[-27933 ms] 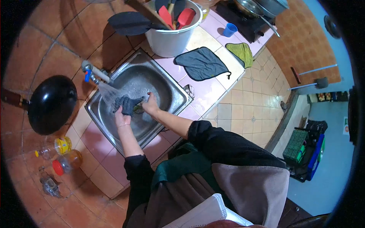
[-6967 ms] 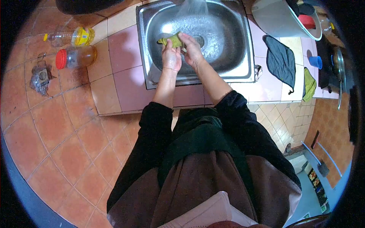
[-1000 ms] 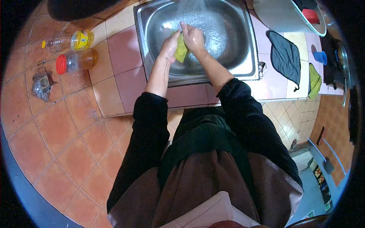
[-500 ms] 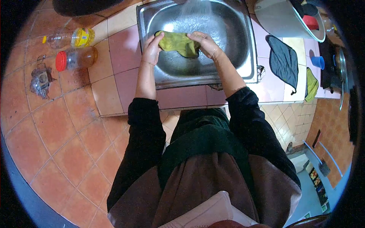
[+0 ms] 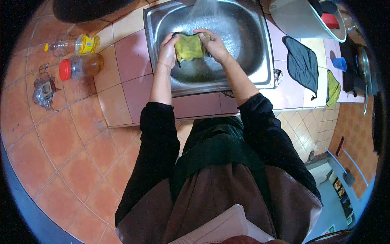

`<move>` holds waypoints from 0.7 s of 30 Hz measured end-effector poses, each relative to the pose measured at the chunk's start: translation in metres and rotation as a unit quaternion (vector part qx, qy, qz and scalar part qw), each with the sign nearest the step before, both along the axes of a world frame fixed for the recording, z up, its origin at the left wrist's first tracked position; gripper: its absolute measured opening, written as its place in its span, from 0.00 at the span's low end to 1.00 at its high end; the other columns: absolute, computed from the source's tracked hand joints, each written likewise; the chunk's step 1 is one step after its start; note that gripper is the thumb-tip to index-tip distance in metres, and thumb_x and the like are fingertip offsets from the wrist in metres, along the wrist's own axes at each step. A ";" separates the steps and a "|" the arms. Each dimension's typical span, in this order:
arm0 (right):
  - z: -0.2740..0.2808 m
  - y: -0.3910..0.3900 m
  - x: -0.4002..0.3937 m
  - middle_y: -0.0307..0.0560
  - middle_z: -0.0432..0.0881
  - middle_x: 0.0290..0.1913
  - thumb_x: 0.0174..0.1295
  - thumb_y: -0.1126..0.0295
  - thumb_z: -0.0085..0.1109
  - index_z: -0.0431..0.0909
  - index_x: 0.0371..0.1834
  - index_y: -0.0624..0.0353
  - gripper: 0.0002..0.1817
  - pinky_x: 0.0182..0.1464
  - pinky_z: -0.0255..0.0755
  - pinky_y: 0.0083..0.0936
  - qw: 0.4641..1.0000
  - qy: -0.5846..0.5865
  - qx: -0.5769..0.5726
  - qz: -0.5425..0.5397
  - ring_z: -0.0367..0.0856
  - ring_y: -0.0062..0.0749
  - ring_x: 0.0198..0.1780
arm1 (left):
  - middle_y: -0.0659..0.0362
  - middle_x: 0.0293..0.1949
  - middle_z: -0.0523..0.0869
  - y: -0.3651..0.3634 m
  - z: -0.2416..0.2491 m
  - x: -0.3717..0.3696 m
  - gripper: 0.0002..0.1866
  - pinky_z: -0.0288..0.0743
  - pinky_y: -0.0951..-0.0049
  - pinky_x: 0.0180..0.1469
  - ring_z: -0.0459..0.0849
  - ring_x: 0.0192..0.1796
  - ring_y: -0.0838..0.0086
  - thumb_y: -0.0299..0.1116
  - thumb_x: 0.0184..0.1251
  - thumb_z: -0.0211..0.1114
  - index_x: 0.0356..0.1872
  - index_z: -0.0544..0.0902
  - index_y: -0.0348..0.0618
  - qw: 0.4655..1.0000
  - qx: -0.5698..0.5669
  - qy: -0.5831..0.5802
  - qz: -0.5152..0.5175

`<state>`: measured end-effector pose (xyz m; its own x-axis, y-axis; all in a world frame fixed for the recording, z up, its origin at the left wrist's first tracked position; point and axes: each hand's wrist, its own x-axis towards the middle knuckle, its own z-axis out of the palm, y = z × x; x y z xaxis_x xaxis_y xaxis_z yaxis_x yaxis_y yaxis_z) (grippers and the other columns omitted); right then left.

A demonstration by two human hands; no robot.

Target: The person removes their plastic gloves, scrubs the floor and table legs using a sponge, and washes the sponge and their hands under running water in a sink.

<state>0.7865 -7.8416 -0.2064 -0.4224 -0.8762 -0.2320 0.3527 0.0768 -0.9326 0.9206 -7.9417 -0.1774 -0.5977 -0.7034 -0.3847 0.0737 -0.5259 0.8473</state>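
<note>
A wet yellow-green cloth [image 5: 189, 46] with a dark edge hangs between my two hands, over the metal sink [image 5: 239, 77]. My left hand [image 5: 167, 51] is closed on its left edge, thumb on top. At the other side my right hand [image 5: 214, 45] grips the cloth's right part, with the thumb in front and some fingers hidden behind it. Water [image 5: 204, 9] runs down into the basin at the far side, beyond the cloth. The basin floor is wet and shiny.
Right of the sink lie a dark grey cloth [image 5: 301, 65] and a green cloth [image 5: 333, 88]. A large pot [image 5: 300, 18] and a blue cup [image 5: 339, 64] stand there too. On the left are a yellow-labelled bottle [image 5: 87, 43] and a red-lidded jar [image 5: 83, 66].
My hands have come closer together, the right one moving left. The cloth between them is less stretched and more bunched. Water keeps running.
</note>
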 end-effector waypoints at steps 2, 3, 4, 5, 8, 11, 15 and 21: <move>0.002 -0.010 0.010 0.44 0.80 0.36 0.64 0.67 0.48 0.76 0.43 0.58 0.10 0.41 0.70 0.21 0.995 0.098 -0.006 -0.021 0.77 0.27 0.37 | 0.59 0.40 0.79 0.001 -0.003 -0.005 0.11 0.72 0.73 0.47 0.78 0.44 0.74 0.34 0.64 0.54 0.44 0.74 0.41 1.000 0.025 -0.005 0.013; 0.010 -0.016 0.019 0.49 0.80 0.35 0.61 0.65 0.51 0.77 0.40 0.58 0.10 0.42 0.70 0.26 0.979 0.190 0.001 -0.074 0.78 0.35 0.38 | 0.60 0.37 0.79 0.001 -0.007 -0.010 0.10 0.72 0.72 0.43 0.78 0.41 0.74 0.36 0.64 0.54 0.41 0.76 0.41 0.996 0.058 -0.030 0.061; 0.018 -0.021 0.028 0.55 0.80 0.34 0.59 0.63 0.53 0.77 0.37 0.58 0.11 0.42 0.70 0.30 0.952 0.280 0.008 -0.125 0.79 0.43 0.38 | 0.60 0.34 0.79 -0.002 -0.009 -0.015 0.10 0.73 0.72 0.40 0.78 0.38 0.74 0.37 0.64 0.54 0.38 0.77 0.41 0.988 0.091 -0.053 0.110; 0.028 -0.023 0.038 0.58 0.79 0.31 0.56 0.59 0.56 0.76 0.31 0.59 0.13 0.39 0.71 0.34 0.945 0.310 0.032 -0.102 0.77 0.55 0.36 | 0.60 0.33 0.79 -0.014 -0.043 -0.016 0.13 0.72 0.71 0.39 0.78 0.36 0.72 0.43 0.64 0.54 0.36 0.77 0.43 0.988 0.136 -0.020 0.072; 0.066 -0.017 0.054 0.56 0.79 0.31 0.59 0.58 0.53 0.78 0.29 0.60 0.15 0.34 0.71 0.34 0.897 0.437 -0.060 -0.037 0.77 0.52 0.32 | 0.61 0.31 0.79 -0.015 -0.069 -0.009 0.18 0.72 0.70 0.37 0.78 0.35 0.72 0.49 0.66 0.49 0.37 0.77 0.45 0.958 0.229 0.172 -0.017; -0.003 -0.042 0.027 0.58 0.78 0.26 0.59 0.51 0.48 0.79 0.26 0.56 0.20 0.32 0.72 0.39 0.880 0.423 -0.040 -0.214 0.78 0.54 0.30 | 0.60 0.35 0.80 0.018 -0.015 -0.029 0.18 0.73 0.68 0.42 0.78 0.38 0.71 0.48 0.67 0.47 0.41 0.76 0.45 0.980 0.194 0.022 -0.027; 0.029 -0.039 0.033 0.55 0.78 0.22 0.62 0.52 0.44 0.80 0.23 0.55 0.22 0.26 0.71 0.41 0.850 0.463 0.128 -0.216 0.77 0.52 0.23 | 0.58 0.36 0.80 0.014 -0.008 -0.039 0.18 0.75 0.66 0.40 0.80 0.37 0.69 0.47 0.67 0.46 0.42 0.75 0.43 0.984 0.136 -0.103 -0.056; 0.025 -0.046 0.043 0.55 0.79 0.22 0.60 0.49 0.46 0.81 0.25 0.54 0.22 0.30 0.74 0.41 0.872 0.450 0.010 -0.195 0.79 0.52 0.26 | 0.62 0.44 0.79 -0.023 -0.036 -0.028 0.24 0.71 0.65 0.51 0.78 0.46 0.71 0.54 0.60 0.55 0.48 0.74 0.45 0.984 0.129 -0.049 -0.114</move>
